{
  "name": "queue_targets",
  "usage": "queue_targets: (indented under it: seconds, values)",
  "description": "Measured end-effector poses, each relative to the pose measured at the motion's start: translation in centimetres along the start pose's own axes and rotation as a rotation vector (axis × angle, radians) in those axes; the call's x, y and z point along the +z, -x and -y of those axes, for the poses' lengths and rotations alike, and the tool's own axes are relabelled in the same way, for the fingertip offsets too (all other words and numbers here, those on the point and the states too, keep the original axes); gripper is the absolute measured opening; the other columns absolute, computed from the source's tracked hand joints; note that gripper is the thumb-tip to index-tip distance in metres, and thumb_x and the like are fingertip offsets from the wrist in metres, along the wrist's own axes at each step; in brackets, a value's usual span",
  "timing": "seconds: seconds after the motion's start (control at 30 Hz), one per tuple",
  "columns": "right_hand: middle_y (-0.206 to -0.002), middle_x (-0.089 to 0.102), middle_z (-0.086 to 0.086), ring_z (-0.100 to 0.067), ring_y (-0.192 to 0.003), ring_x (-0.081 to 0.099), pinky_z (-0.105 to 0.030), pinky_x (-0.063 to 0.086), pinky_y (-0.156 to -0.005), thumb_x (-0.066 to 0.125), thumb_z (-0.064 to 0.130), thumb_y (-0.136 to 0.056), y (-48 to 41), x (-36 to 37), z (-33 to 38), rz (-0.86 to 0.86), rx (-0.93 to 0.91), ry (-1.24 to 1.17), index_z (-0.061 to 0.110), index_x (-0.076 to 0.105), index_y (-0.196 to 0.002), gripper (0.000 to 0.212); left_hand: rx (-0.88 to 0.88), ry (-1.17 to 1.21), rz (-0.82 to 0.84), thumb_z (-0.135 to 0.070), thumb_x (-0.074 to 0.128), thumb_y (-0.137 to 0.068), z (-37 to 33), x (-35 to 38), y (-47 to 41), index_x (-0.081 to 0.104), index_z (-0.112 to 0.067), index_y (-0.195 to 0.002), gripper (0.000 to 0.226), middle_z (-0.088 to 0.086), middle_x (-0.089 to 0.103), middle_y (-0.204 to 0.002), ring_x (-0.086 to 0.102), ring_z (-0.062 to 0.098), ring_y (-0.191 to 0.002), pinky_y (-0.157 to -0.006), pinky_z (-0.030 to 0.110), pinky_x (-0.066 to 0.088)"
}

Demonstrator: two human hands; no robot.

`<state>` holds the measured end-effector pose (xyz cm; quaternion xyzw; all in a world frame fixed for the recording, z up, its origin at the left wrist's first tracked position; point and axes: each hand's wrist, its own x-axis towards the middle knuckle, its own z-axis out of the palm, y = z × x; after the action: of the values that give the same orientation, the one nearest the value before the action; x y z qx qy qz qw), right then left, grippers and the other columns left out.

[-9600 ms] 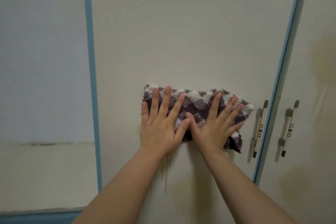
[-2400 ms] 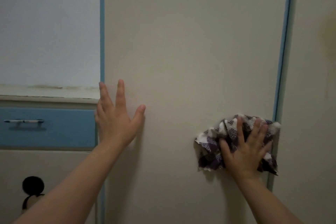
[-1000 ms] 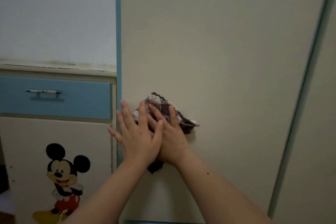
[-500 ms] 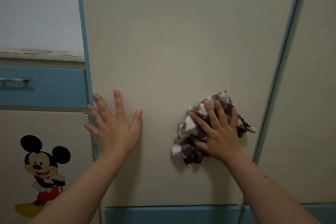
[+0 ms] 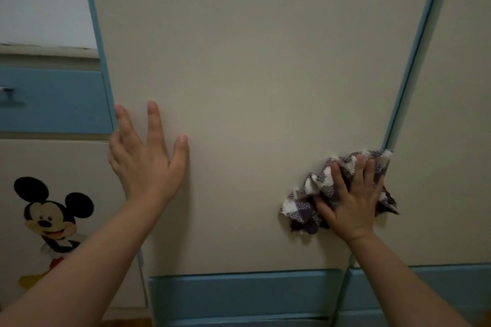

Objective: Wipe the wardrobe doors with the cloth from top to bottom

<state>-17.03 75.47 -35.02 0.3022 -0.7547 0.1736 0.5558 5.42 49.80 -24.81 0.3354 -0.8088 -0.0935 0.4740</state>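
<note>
cloth [image 5: 313, 194]: slid right to door [image 5: 252, 74] edge; r. hand [image 5: 353, 199] flat, pressing it; l. hand [image 5: 146, 162] flat, empty. bottom strip prob. nearly done.

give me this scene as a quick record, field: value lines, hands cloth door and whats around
left hand: left hand flat on the wardrobe door, fingers spread, holding nothing
right hand: right hand presses the cloth against the door
cloth: bunched, purple and white check, low on the door at its right edge, top corner reaching the blue trim
below: blue base strip just under the hands
left side: blue drawer, cartoon mouse sticker on the panel under it
progress: wiping near the door's bottom
</note>
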Motion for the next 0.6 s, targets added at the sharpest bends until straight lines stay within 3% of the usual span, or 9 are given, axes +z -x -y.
queue_targets:
  seconds: [0.2, 0.37, 0.47, 0.53, 0.6]
  values:
    - [-0.156, -0.019, -0.004, -0.03, -0.143, -0.012, -0.06, -0.002, -0.109, 0.021, 0.069, -0.088, 3.8, 0.8, 0.7, 0.078, 0.016, 0.01, 0.035, -0.001, -0.149, 0.073, -0.032, 0.148, 0.036, -0.055, 0.028, -0.083, 2.2, -0.2, 2.1, -0.005, -0.03, -0.147, 0.076, 0.014, -0.014, -0.155, 0.004, 0.034, -0.141, -0.111, 0.049, 0.007]
    - [-0.155, -0.021, -0.008, -0.032, -0.142, -0.015, -0.058, -0.005, -0.109, 0.018, 0.071, -0.087, 4.0, 1.1, 3.5, 0.11, 0.046, -0.007, 0.034, -0.001, -0.149, 0.074, 0.025, 0.309, 0.067, -0.053, 0.03, -0.084, 3.8, 0.2, 3.5, -0.001, -0.029, -0.147, 0.075, 0.008, -0.007, -0.156, -0.001, 0.018, -0.142, -0.113, 0.044, 0.007]
    - [-0.155, -0.019, -0.009, -0.033, -0.142, -0.014, -0.059, -0.006, -0.108, 0.018, 0.069, -0.088, 3.6, 1.5, 6.8, 0.101, -0.034, 0.0, 0.032, 0.002, -0.149, 0.073, 0.031, 0.455, 0.051, -0.054, 0.033, -0.083, 4.3, -0.2, 3.6, 0.002, -0.029, -0.147, 0.075, 0.004, -0.006, -0.156, -0.002, 0.004, -0.137, -0.11, 0.032, 0.009]
    - [-0.156, -0.017, -0.009, -0.033, -0.143, -0.013, -0.06, -0.006, -0.108, 0.018, 0.068, -0.089, 3.2, 1.8, 9.5, 0.087, -0.06, -0.017, 0.033, 0.003, -0.149, 0.072, 0.009, 0.587, 0.044, -0.057, 0.036, -0.082, 4.9, -0.7, 3.4, 0.005, -0.029, -0.147, 0.077, 0.002, -0.003, -0.156, 0.008, 0.006, -0.139, -0.111, 0.028, 0.015]
    - [-0.156, -0.017, -0.009, -0.033, -0.143, -0.013, -0.06, -0.006, -0.108, 0.022, 0.067, -0.088, 2.7, 2.1, 12.1, 0.067, -0.081, -0.024, 0.033, 0.003, -0.149, 0.072, -0.025, 0.706, 0.028, -0.055, 0.036, -0.083, 4.9, -1.2, 3.2, 0.008, -0.025, -0.147, 0.076, 0.004, 0.002, -0.156, 0.017, -0.016, -0.128, -0.103, 0.005, 0.016]
